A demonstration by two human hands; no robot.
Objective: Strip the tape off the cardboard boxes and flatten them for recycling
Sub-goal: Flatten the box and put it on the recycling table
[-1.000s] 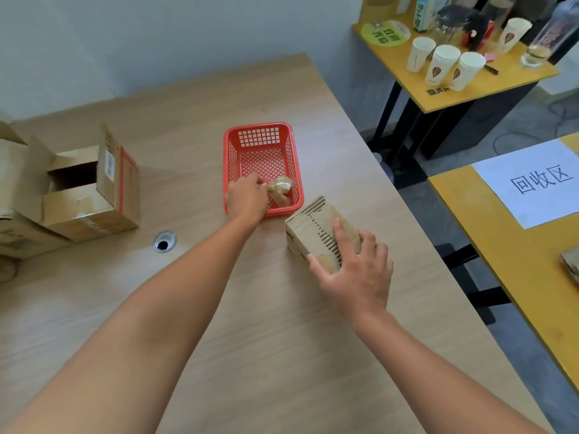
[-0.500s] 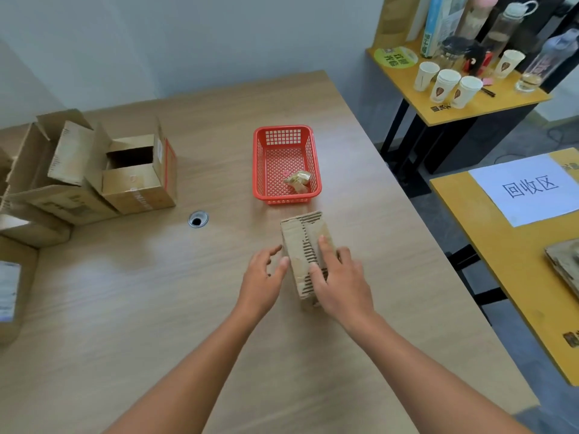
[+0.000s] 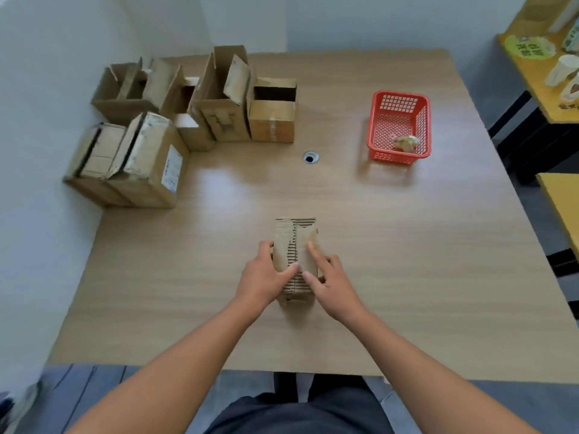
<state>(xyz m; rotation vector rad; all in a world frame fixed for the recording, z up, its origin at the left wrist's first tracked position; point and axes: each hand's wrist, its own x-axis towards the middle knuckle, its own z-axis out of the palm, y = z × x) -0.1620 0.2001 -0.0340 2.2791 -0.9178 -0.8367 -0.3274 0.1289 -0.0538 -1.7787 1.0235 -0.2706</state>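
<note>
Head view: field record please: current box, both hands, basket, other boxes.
box in work: small cardboard box, on the wooden table, not yet flattened, top skin torn to bare corrugation
left hand: grips its left side, thumb on top
right hand: holds its right side, index finger on top
red basket: far right, holds a wad of tape
other boxes: cluster far left, several flaps open

No legible text anywhere.

A light wood-grain table (image 3: pixel 391 292) sits in a corner of plain pale walls (image 3: pixel 47 89), with a round metal cable port (image 3: pixel 310 157) in its top and a soft sheen of light nearby. To the right stands a yellow side table (image 3: pixel 539 86) on dark legs. The floor (image 3: pixel 78 386) is grey.
</note>
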